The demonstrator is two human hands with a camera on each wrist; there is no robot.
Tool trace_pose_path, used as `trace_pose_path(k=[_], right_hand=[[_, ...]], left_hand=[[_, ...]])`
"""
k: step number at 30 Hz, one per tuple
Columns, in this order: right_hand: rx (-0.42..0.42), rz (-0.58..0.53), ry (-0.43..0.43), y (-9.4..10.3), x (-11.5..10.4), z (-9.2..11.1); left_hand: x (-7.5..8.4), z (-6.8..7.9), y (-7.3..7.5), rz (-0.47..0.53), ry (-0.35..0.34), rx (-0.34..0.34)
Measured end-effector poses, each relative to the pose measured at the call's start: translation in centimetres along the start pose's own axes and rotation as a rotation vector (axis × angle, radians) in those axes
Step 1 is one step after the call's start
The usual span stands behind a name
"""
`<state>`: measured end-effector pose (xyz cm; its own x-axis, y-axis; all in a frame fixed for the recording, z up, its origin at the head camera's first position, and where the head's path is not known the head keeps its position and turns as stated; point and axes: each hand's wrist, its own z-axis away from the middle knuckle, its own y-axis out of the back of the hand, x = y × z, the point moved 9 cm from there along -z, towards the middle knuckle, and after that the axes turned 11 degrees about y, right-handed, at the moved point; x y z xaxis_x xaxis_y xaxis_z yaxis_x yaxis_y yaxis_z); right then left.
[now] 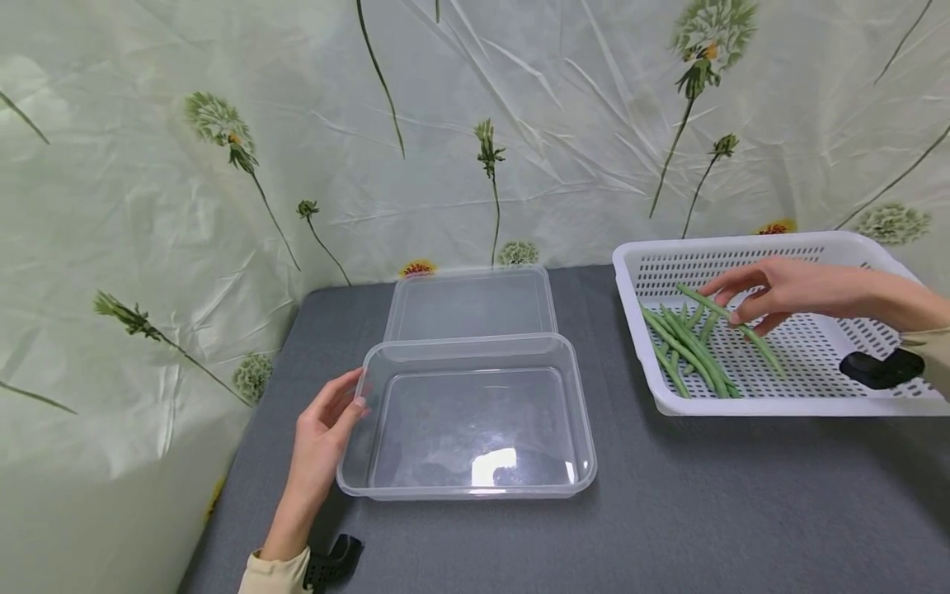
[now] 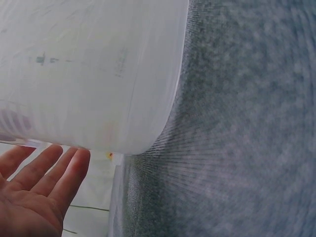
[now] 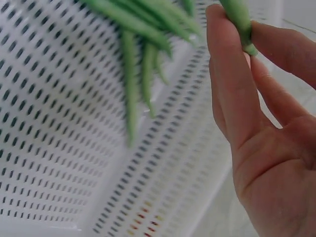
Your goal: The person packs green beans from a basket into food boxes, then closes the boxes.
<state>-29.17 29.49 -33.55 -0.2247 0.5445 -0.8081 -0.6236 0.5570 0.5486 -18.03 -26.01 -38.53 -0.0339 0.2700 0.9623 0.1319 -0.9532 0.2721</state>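
Note:
Between thumb and fingers, my right hand (image 1: 797,289) pinches a green bean (image 1: 764,350) above the white perforated basket (image 1: 831,406). That same bean (image 3: 239,19) shows at the fingertips in the right wrist view. Several more green beans (image 1: 686,346) lie in a loose pile at the basket's left end. My left hand (image 1: 324,441) holds the left wall of a clear plastic container (image 1: 467,492), thumb at the rim and fingers along the outside. In the left wrist view the fingers (image 2: 74,173) meet the container's side (image 2: 98,98). No beans show inside the container.
A clear flat lid (image 1: 475,305) lies behind the container. Both stand on a dark grey cloth-covered table (image 1: 668,511). Behind it hangs a pale sheet (image 1: 416,190) with a dandelion print. Black straps with devices (image 1: 334,565) sit on both wrists.

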Motion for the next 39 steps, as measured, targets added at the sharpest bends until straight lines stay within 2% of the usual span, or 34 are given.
trace_pose_path(k=[7, 10, 16, 20, 26, 29, 39], right_hand=[[0.008, 0.032, 0.002, -0.5, -2.1, 1.6], [0.026, 0.026, 0.033, -1.1, -2.7, 2.1], [0.156, 0.046, 0.099, -2.3, -4.5, 3.0], [0.265, 0.009, 0.132, -3.0, -5.6, 3.3], [0.437, -0.056, 0.116, -3.9, -6.1, 3.3], [0.482, -0.088, 0.118, -4.3, -6.3, 3.2], [0.553, -0.292, 0.375, -6.9, -9.7, 2.3]], left_hand=[[-0.1, 0.1, -0.1, -0.008, 0.01, -0.002], [0.0, 0.1, -0.1, -0.019, 0.011, -0.002], [0.0, 0.0, 0.1, -0.026, 0.017, 0.001], [0.0, 0.0, 0.1, -0.026, 0.019, 0.004], [-0.2, 0.0, -0.2, -0.016, 0.018, -0.002], [-0.3, 0.0, -0.2, -0.013, 0.022, -0.004], [-0.2, -0.1, 0.0, -0.026, 0.017, -0.001]])
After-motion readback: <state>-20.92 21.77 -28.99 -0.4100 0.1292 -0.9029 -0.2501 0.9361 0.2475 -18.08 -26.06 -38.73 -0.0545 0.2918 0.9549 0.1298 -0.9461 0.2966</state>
